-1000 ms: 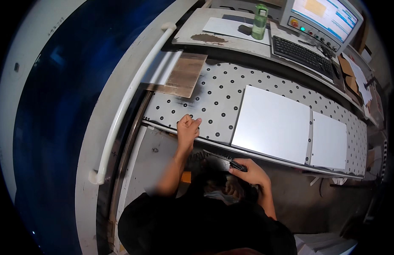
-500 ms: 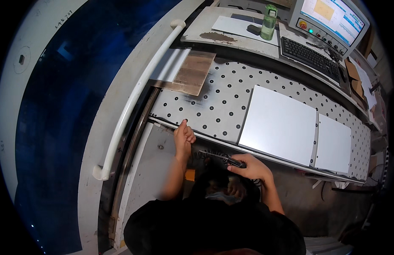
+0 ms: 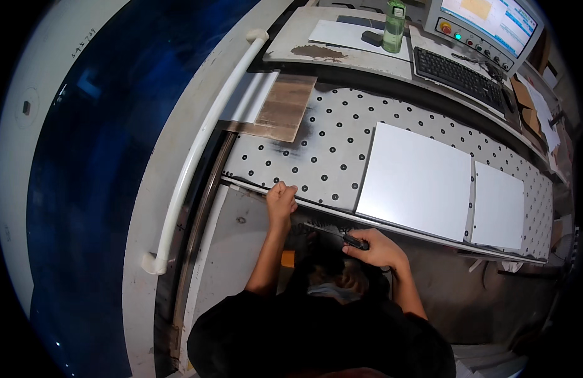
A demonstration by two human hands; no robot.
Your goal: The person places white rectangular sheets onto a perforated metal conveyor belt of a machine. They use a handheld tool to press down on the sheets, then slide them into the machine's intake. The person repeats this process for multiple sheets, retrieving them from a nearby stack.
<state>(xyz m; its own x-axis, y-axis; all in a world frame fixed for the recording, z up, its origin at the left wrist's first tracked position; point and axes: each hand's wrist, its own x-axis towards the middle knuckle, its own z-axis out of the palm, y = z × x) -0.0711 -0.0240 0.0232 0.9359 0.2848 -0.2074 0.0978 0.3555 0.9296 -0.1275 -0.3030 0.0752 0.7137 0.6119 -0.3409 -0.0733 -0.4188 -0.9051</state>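
My left hand [image 3: 281, 200] is closed with curled fingers at the front edge of the dotted work table [image 3: 329, 151]. Whatever may be inside that fist is hidden. To its right and a little nearer, my right hand [image 3: 384, 249] grips a black-handled tool [image 3: 355, 242] with a thin metal shaft pointing left, toward the left hand. The tool's exact kind is too small to make out. On the table, a large white panel [image 3: 414, 183] lies flat beside a smaller white panel [image 3: 499, 206], both beyond and to the right of my right hand.
A white rail [image 3: 206, 148] runs along the left beside a dark blue glossy panel [image 3: 109, 157]. Brown board [image 3: 282, 110] lies at the table's far left. Behind stand a green bottle [image 3: 394, 28], a keyboard [image 3: 458, 79] and a monitor with buttons [image 3: 490, 22]. A dark coiled cord [image 3: 329, 225] shows below the table edge.
My left hand has shifted slightly right, and its raised thumb is now drawn in toward the curled fingers. My right hand has moved slightly right with the tool. The view has tilted a little.
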